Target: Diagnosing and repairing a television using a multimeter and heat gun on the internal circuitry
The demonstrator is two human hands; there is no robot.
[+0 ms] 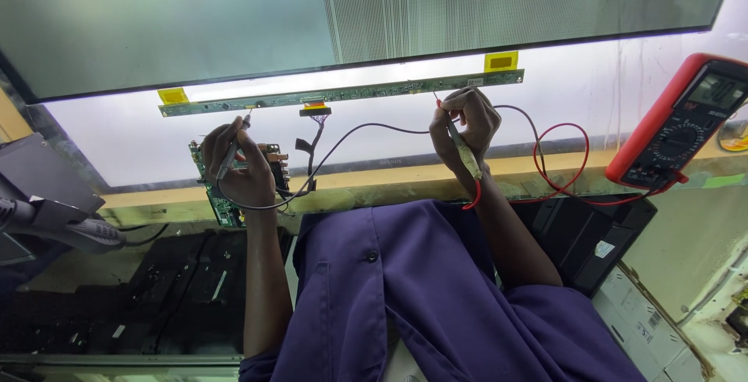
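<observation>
Long narrow green circuit strip (343,94) ran left-right, just above both hands. Left hand (238,165) fingers pinched black probe (234,148); right hand (465,129) pinched red probe (460,142), tip nearer strip.

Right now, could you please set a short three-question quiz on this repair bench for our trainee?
1. True or false: the left hand holds the probe with the red lead.
2. Which side of the picture shows the red multimeter: A left, B right, C bottom?
3. What long, narrow part under the lit panel do both probe tips point toward?

Key
1. False: the left hand holds the black-lead probe; the right hand holds the red-lead probe.
2. B.
3. The green strip circuit board, fixed with yellow tape at its ends.
</observation>
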